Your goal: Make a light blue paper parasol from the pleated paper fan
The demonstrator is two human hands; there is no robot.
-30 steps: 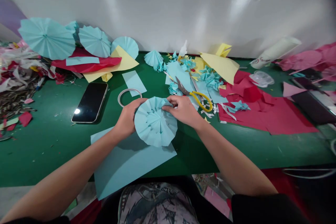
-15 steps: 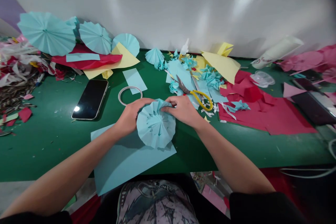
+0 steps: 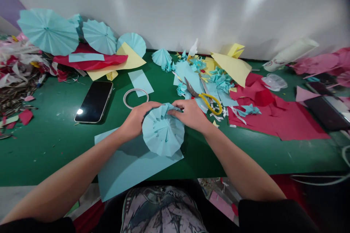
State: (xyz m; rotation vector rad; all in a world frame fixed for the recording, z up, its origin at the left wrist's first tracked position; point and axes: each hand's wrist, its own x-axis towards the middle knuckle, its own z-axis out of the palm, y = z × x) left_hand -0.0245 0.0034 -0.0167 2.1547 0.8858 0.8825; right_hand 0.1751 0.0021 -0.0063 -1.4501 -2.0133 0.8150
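A round, pleated light-blue paper rosette [image 3: 163, 133] with small cut slits is held between my two hands. My left hand [image 3: 138, 118] grips its upper left edge, the fingertips partly hidden behind the paper. My right hand [image 3: 190, 113] pinches the upper right edge between thumb and fingers. Beneath the rosette lies a flat light-blue sheet [image 3: 131, 169], which overhangs the front edge of the table. A roll of tape [image 3: 124, 99] rests just beyond my left hand. Yellow-handled scissors [image 3: 210, 103] lie open beyond my right hand.
A phone [image 3: 94, 102] lies at the left on the green table [image 3: 54, 156]. Pleated blue fans [image 3: 49, 32] lean along the wall. Blue scraps [image 3: 220, 80], yellow paper [image 3: 232, 66] and red sheets [image 3: 298, 122] spread at the right, near a white cup [image 3: 290, 54].
The rosette's lower edge has shifted slightly down and to the right. Both hands keep their hold in nearly the same place.
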